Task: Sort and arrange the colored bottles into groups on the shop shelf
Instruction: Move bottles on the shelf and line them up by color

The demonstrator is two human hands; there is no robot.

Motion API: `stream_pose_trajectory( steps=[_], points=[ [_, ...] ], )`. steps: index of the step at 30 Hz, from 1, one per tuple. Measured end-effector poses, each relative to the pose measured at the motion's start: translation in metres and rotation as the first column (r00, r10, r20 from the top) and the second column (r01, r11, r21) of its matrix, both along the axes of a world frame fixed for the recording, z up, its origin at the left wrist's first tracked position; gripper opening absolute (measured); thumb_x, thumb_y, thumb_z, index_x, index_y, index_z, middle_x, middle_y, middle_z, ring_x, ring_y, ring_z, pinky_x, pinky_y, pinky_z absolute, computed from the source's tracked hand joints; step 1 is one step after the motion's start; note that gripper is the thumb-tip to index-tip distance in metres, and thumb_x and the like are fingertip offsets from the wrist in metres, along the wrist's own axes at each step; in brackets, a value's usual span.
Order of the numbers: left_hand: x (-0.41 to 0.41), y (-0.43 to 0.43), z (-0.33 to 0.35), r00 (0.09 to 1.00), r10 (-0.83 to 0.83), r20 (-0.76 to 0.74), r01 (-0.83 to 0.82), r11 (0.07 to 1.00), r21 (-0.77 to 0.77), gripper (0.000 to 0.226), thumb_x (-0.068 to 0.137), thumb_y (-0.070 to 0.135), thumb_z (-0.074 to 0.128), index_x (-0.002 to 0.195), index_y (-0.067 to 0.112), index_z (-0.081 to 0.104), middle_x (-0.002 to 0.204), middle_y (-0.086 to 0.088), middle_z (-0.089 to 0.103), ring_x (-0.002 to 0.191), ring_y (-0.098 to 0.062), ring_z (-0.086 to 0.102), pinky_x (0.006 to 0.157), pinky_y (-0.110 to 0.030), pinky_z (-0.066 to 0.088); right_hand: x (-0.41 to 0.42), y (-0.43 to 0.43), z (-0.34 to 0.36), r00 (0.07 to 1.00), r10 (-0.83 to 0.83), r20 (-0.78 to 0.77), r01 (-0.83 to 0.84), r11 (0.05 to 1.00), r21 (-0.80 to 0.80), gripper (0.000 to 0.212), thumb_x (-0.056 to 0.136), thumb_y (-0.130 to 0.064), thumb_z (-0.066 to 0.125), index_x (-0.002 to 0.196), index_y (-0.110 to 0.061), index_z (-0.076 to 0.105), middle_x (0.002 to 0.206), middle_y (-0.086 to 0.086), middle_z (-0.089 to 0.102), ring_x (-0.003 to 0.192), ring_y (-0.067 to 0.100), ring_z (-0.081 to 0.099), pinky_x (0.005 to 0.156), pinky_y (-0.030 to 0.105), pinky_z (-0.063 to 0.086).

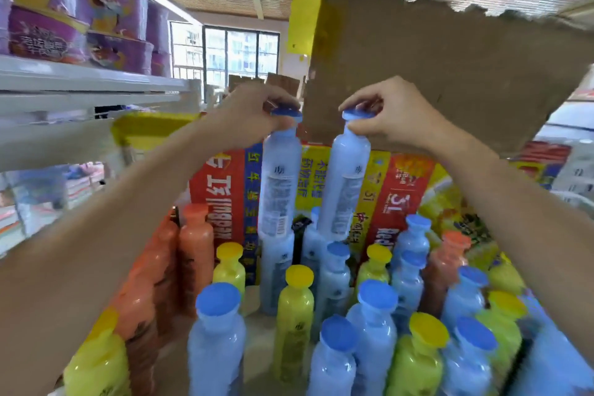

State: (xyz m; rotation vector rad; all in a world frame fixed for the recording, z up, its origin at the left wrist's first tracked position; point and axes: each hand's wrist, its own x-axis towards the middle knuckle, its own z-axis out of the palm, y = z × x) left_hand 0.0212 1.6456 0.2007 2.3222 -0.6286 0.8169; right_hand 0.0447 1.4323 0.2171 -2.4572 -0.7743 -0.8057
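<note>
Head view | left-hand bottle [279, 183] and right-hand bottle [345, 183] hang directly below the hands, long axes near upright, side by side, apart | pale blue bodies, blue caps, printed labels | left hand [257, 112] and right hand [385, 116] each pinch one cap | bases over standing blue bottles [334, 280], contact unclear | yellow bottles [295, 309] and orange bottles [195, 241] stand lower, mixed.

Both of the person's arms are uncovered: the left forearm [128, 202] and right forearm [514, 199] show bare skin to the edge of view, and the left hand [254, 114] and right hand [390, 116] are bare too.
</note>
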Motion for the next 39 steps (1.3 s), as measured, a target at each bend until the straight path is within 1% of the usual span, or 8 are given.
stream_pose_trajectory(
  steps=[4,7,11,17,22,29,34,39],
  points=[
    [0.010,-0.039,0.004,0.997,-0.071,-0.016,0.072,0.997,0.031,0.027,0.085,0.010,0.062,0.112,0.007,0.064,0.095,-0.005,0.065,0.071,-0.014,0.059,0.059,-0.012,0.042,-0.004,-0.041,0.001,0.994,-0.108,-0.018,0.108,0.994,-0.011,0.029,0.070,-0.011,0.069,0.098,-0.018,0.072,0.084,0.006,0.064,0.069,0.007,0.054,0.067,0.019,0.041],
    [0.018,-0.064,0.004,0.987,-0.144,-0.074,0.144,0.990,-0.004,0.027,0.086,0.012,0.061,0.112,0.007,0.062,0.093,-0.006,0.068,0.074,-0.017,0.064,0.059,-0.021,0.051,-0.005,-0.071,-0.001,0.986,-0.168,-0.023,0.167,0.986,-0.020,0.028,0.070,-0.012,0.069,0.096,-0.021,0.072,0.088,0.008,0.067,0.077,0.015,0.058,0.065,0.019,0.041],
    [0.028,-0.098,0.002,0.969,-0.214,-0.125,0.210,0.977,-0.047,0.025,0.087,0.010,0.060,0.111,0.008,0.062,0.103,-0.020,0.066,0.089,-0.040,0.063,0.075,-0.045,0.053,-0.001,-0.105,-0.004,0.977,-0.210,-0.022,0.210,0.978,-0.018,0.027,0.070,-0.012,0.069,0.096,-0.020,0.073,0.088,0.009,0.068,0.080,0.020,0.062,0.072,0.026,0.046],
    [0.047,-0.143,0.004,0.968,-0.221,-0.116,0.214,0.974,-0.067,0.027,0.085,0.007,0.061,0.112,0.009,0.063,0.104,-0.008,0.066,0.099,-0.022,0.063,0.089,-0.039,0.051,0.009,-0.148,0.003,0.973,-0.230,0.015,0.231,0.973,-0.026,0.027,0.071,-0.009,0.068,0.097,-0.016,0.072,0.082,0.001,0.064,0.076,0.013,0.057,0.068,0.024,0.043],
    [0.063,-0.175,0.002,0.966,-0.226,-0.126,0.218,0.973,-0.073,0.028,0.085,0.007,0.062,0.113,0.008,0.062,0.100,-0.008,0.066,0.091,-0.020,0.061,0.076,-0.030,0.051,0.024,-0.177,0.005,0.976,-0.212,0.048,0.213,0.977,-0.004,0.028,0.069,-0.007,0.068,0.096,-0.016,0.073,0.081,-0.001,0.063,0.077,0.014,0.059,0.072,0.024,0.045],
    [0.080,-0.206,-0.005,0.973,-0.201,-0.111,0.196,0.979,-0.051,0.029,0.083,0.007,0.064,0.112,0.006,0.063,0.105,-0.005,0.065,0.095,-0.016,0.060,0.088,-0.030,0.048,0.047,-0.208,-0.003,0.982,-0.182,0.046,0.183,0.983,-0.021,0.031,0.069,-0.008,0.068,0.099,-0.015,0.071,0.088,-0.003,0.063,0.080,0.011,0.057,0.077,0.025,0.047],
    [0.085,-0.217,-0.018,0.982,-0.156,-0.107,0.156,0.988,-0.007,0.031,0.082,0.006,0.065,0.112,0.007,0.062,0.100,0.001,0.062,0.093,-0.012,0.058,0.081,-0.016,0.046,0.063,-0.219,-0.015,0.988,-0.153,0.026,0.153,0.988,-0.033,0.033,0.069,-0.009,0.068,0.101,-0.015,0.071,0.088,-0.004,0.061,0.082,0.012,0.057,0.078,0.026,0.046],
    [0.087,-0.219,-0.031,0.981,-0.104,-0.161,0.113,0.992,0.048,0.030,0.081,0.009,0.066,0.112,0.008,0.063,0.100,0.001,0.063,0.092,-0.011,0.059,0.084,-0.019,0.045,0.076,-0.219,-0.034,0.991,-0.117,-0.063,0.113,0.992,-0.062,0.033,0.070,-0.008,0.068,0.103,-0.015,0.070,0.094,0.002,0.063,0.085,0.016,0.057,0.077,0.026,0.044]
  ],
)
